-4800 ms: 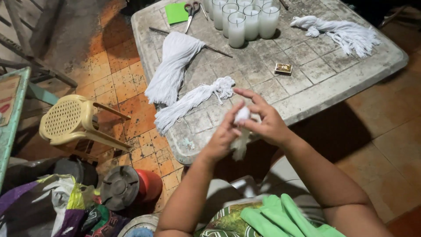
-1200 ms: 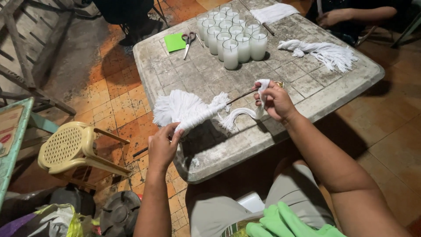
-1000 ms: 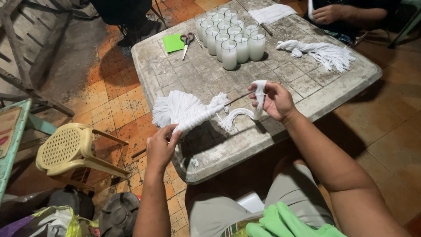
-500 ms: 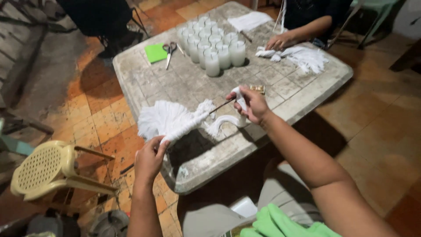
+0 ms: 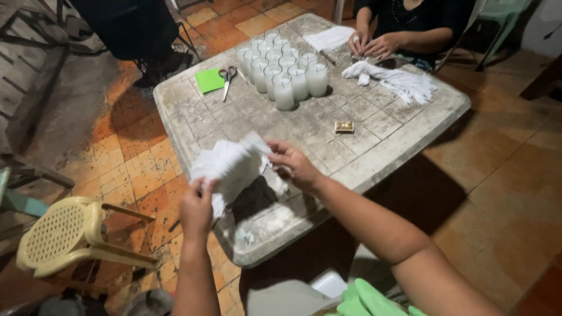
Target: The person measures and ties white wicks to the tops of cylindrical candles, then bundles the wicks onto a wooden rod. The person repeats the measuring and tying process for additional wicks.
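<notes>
White thread bundle (image 5: 231, 167) being gripped by both hands at the tabletop's (image 5: 374, 126) near edge.
Left hand (image 5: 196, 208) and right hand (image 5: 293, 165) are pinching it closer together than before; one scissors (image 5: 226, 78), two bundles.

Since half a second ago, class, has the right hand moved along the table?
Yes. The right hand has drawn nearer the left hand, away from the small box on the table.

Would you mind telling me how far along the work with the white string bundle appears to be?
Done: glass candles stand grouped on the table, and another white bundle lies by a co-worker's hands. In hand: the left hand and right hand hold the white string bundle between them. Left: the scissors lie unused.
</notes>
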